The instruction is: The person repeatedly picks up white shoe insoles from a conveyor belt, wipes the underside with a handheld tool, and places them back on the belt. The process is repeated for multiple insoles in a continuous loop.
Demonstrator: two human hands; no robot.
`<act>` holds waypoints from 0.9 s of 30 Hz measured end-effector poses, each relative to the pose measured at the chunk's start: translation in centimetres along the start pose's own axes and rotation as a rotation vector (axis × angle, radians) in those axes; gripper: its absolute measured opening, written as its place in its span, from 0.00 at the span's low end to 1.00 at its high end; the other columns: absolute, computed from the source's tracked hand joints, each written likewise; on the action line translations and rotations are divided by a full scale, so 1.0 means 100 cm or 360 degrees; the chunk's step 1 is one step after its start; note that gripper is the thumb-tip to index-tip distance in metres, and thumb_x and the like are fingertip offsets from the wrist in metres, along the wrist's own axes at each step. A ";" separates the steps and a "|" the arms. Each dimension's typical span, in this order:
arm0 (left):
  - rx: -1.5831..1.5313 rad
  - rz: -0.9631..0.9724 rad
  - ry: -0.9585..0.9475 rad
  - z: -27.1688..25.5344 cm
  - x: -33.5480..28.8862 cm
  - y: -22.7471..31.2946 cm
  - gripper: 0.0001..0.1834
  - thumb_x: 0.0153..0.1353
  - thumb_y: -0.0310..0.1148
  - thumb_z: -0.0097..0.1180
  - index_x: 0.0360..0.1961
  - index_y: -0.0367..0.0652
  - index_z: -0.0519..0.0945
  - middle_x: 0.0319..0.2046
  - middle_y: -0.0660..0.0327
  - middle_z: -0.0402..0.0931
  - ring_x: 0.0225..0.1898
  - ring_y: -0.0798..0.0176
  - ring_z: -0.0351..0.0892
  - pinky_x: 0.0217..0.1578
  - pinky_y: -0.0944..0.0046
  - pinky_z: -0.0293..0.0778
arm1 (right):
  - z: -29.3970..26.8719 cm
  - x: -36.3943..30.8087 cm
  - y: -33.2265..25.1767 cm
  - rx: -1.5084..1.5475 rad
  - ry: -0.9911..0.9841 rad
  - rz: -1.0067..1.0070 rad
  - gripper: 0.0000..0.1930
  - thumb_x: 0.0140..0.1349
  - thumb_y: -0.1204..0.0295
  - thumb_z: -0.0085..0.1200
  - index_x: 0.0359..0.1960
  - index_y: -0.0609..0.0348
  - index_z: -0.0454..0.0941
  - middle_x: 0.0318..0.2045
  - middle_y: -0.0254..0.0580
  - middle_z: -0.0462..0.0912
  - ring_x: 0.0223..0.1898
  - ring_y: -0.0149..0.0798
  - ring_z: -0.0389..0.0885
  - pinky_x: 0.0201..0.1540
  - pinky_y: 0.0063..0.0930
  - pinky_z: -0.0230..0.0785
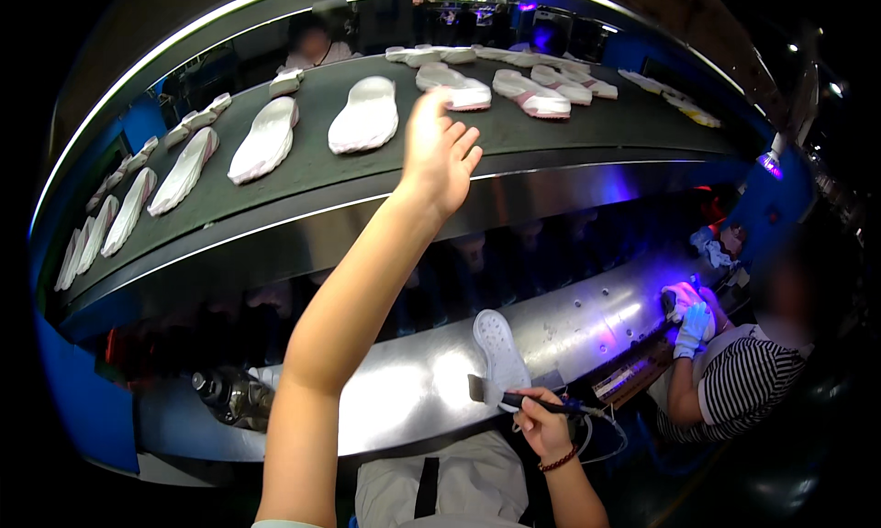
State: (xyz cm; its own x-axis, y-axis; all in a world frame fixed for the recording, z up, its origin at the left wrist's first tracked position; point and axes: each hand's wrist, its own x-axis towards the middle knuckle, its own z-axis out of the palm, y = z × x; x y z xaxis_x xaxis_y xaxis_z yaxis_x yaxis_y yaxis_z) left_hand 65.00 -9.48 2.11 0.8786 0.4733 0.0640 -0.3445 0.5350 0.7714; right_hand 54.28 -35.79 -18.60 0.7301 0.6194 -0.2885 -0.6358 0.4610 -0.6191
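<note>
My left hand reaches out over the dark green conveyor belt, fingers apart and nothing visibly held. Its fingertips are beside a white shoe sole with a pink edge; whether they touch it I cannot tell. Low over the metal bench, my right hand is closed round the black handle of a flat brush. Thin tubing trails off to the right of that hand. Under the brush lies a white sole with small holes near its far end, its near part partly covered by brush and hand.
Several more white soles lie along the belt. A dark metal container stands at the bench's left. On the right, a gloved co-worker in a striped shirt handles a shoe part under purple light, beside a cardboard box.
</note>
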 end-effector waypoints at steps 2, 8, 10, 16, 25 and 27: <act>0.0975 -0.0001 0.0074 0.017 0.026 -0.002 0.47 0.43 0.46 0.53 0.58 0.34 0.43 0.59 0.47 0.41 0.61 0.52 0.42 0.57 0.57 0.44 | -0.007 0.000 -0.001 -0.0006 0.0085 0.0014 0.05 0.52 0.81 0.46 0.32 0.64 0.70 0.36 0.55 0.74 0.15 0.26 0.64 0.22 0.17 0.59; 0.2789 0.0900 0.0188 -0.004 0.119 -0.011 0.42 0.44 0.48 0.51 0.58 0.42 0.50 0.58 0.54 0.48 0.59 0.48 0.44 0.55 0.52 0.46 | -0.022 -0.007 0.002 0.0000 0.0288 0.0063 0.05 0.52 0.81 0.46 0.32 0.67 0.70 0.29 0.47 0.75 0.18 0.26 0.65 0.22 0.17 0.59; 0.3098 0.0590 0.0140 -0.007 0.120 -0.009 0.39 0.44 0.48 0.51 0.57 0.47 0.54 0.57 0.56 0.51 0.58 0.46 0.45 0.54 0.51 0.47 | -0.025 -0.009 0.004 0.0014 0.0346 0.0071 0.05 0.52 0.81 0.46 0.31 0.66 0.70 0.26 0.45 0.75 0.17 0.27 0.65 0.23 0.19 0.59; 0.3879 0.1181 -0.0044 -0.008 0.104 0.003 0.13 0.44 0.42 0.54 0.28 0.47 0.78 0.33 0.62 0.76 0.42 0.62 0.68 0.39 0.64 0.63 | -0.025 -0.005 0.009 0.0030 0.0297 0.0098 0.06 0.52 0.81 0.46 0.32 0.66 0.71 0.27 0.45 0.75 0.18 0.28 0.67 0.24 0.19 0.61; 0.1043 0.1790 0.0451 -0.040 -0.049 -0.013 0.15 0.51 0.29 0.51 0.38 0.37 0.62 0.29 0.63 0.60 0.29 0.69 0.64 0.37 0.71 0.63 | -0.024 0.007 0.002 0.0045 0.0260 -0.0043 0.09 0.51 0.83 0.47 0.35 0.66 0.69 0.34 0.46 0.74 0.26 0.30 0.72 0.30 0.19 0.66; 0.1029 0.1552 0.0783 -0.046 -0.072 -0.031 0.19 0.54 0.32 0.46 0.44 0.37 0.58 0.36 0.59 0.60 0.36 0.68 0.65 0.42 0.68 0.63 | -0.017 0.010 -0.002 0.0032 0.0207 -0.0091 0.10 0.49 0.84 0.47 0.35 0.67 0.69 0.35 0.47 0.74 0.29 0.30 0.72 0.33 0.18 0.66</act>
State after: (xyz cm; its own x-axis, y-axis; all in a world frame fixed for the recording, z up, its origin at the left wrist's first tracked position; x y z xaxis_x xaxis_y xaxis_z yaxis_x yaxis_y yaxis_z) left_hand 58.24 -11.31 -3.66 0.0888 0.7602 0.6436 -0.4310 -0.5532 0.7129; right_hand 55.60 -36.32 -20.02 0.7909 0.5048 -0.3459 -0.5959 0.5066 -0.6232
